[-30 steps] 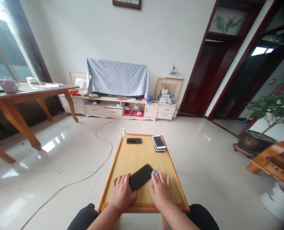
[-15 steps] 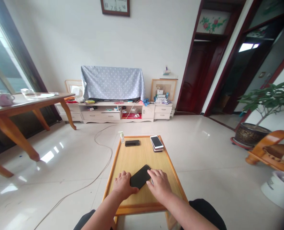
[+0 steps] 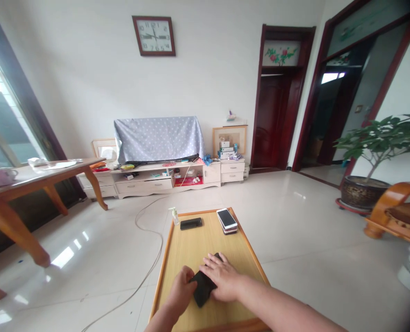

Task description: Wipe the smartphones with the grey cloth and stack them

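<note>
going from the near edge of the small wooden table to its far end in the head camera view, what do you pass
left hand and right hand on the black phone → bare table top → stacked phones → dark phone → small pump bottle

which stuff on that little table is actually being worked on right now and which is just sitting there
In hand:
- black phone, lying on the small table
- left hand, gripping the phone's near edge
- right hand, flat over the phone's top

Lying about:
- second black phone, far end
- stacked white phones, far right corner
- small pump bottle, far left corner
</note>
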Motion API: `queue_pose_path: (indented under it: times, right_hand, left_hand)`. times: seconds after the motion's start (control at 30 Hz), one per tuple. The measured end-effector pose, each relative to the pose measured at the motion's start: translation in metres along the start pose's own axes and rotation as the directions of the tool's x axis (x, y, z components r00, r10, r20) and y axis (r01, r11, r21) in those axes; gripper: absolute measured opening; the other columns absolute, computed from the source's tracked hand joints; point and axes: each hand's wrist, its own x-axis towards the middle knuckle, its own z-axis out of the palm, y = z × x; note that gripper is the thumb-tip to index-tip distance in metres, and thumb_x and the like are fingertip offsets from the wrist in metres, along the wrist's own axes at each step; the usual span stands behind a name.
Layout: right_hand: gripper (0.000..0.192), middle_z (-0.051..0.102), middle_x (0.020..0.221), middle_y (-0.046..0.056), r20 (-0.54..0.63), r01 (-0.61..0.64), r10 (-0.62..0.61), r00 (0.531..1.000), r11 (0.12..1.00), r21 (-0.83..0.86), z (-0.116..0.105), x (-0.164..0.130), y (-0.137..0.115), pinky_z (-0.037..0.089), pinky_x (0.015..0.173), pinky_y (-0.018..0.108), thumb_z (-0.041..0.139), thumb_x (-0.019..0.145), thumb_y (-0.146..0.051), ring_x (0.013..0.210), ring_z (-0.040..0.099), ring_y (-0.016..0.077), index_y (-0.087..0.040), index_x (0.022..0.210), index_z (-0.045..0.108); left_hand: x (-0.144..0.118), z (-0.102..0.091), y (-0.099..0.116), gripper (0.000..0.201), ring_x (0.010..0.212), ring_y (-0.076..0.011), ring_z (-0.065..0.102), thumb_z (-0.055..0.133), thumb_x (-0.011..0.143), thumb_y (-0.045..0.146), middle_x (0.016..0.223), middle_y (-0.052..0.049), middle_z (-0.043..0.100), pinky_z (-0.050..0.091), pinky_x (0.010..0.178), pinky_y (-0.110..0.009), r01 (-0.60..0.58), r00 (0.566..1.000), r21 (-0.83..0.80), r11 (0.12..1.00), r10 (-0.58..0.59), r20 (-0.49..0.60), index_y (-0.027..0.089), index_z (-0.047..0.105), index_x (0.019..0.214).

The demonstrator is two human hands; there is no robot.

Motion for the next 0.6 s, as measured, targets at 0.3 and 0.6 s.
queue_pose_path:
  times: [0.3, 0.6]
  right_hand:
    - [0.105, 0.041, 0.153, 0.013, -0.042, 0.068, -0.066, 0.997, 0.997, 0.034, -0.017, 0.019, 0.000, 0.014, 0.119, 0.049, 0.069, 0.070, -0.054, 0.136, 0.040, 0.0329, -0.023, 0.157, 0.019]
    - [0.091, 0.063, 0.126, 0.008, -0.237, -0.150, 0.141, 0.961, 0.989, -0.019, -0.021, 0.053, -0.001, 0.045, 0.087, 0.040, 0.067, 0.066, -0.043, 0.108, 0.056, 0.0311, -0.028, 0.149, 0.032]
  left_hand:
    - [0.011, -0.033, 0.005, 0.027, 0.073, -0.0123, 0.053, 0.072, 0.075, 0.042, 0.077, 0.004, 0.059, 0.041, 0.070, -0.025, 0.105, 0.994, -0.520, 0.848, -0.081, 0.068, 0.020, 0.060, 0.087]
    - [0.040, -0.049, 0.024, 0.043, 0.097, -0.0173, 0.062, 0.066, 0.084, 0.055, 0.104, -0.002, 0.068, 0.045, 0.085, -0.029, 0.050, 0.998, -0.693, 0.720, -0.053, 0.016, 0.023, 0.063, 0.113]
